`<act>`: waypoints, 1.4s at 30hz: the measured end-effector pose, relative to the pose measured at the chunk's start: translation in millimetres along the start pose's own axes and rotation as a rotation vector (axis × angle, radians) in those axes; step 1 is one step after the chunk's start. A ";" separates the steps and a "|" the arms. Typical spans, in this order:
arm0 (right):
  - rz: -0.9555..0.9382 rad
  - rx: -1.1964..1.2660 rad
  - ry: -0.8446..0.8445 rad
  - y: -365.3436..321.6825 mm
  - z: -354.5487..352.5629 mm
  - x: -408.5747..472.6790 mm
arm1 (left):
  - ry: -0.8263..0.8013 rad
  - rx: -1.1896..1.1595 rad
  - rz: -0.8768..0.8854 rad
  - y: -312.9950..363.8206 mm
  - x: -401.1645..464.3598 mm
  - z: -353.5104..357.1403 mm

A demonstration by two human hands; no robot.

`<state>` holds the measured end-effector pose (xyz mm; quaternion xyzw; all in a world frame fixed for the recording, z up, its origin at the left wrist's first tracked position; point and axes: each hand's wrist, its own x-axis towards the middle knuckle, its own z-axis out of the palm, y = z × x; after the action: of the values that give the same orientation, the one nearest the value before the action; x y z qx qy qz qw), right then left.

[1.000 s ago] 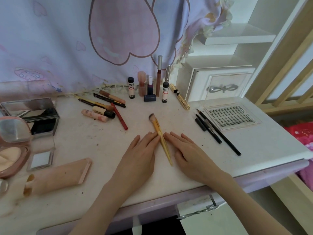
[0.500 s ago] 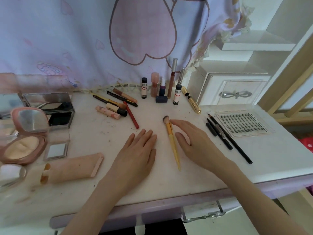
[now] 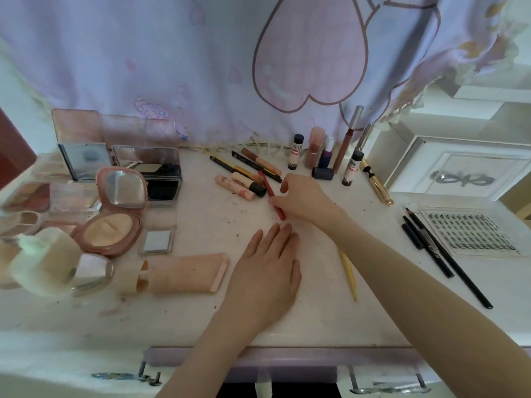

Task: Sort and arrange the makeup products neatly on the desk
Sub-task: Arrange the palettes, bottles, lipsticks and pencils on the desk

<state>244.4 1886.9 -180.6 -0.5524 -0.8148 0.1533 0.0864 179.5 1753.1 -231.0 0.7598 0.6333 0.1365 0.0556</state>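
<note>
Fingertips of my right hand pinch the red pencil lying beside the pencil pile, so I should lift it level, not drag, while my left hand rests flat and released on the desk.

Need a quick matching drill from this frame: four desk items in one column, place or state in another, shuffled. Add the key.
Items
1. red pencil
2. yellow brush
3. round pink compact
4. lash tray

Place or state
A. far right of the desk, beside black pencils
B. open, mirror up, left side
C. pinched by the right hand
D. partly under the right forearm, lying loose

Pairs: 1-C, 2-D, 3-B, 4-A
</note>
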 end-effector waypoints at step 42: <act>-0.399 0.114 0.273 70.3 -22.9 -127.3 | 0.277 -0.500 0.145 28.4 23.1 -52.4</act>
<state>360.6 1796.6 -179.7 -0.3903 -0.8785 0.1030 0.2555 195.6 1765.6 -170.4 0.7400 0.5256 0.3942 0.1442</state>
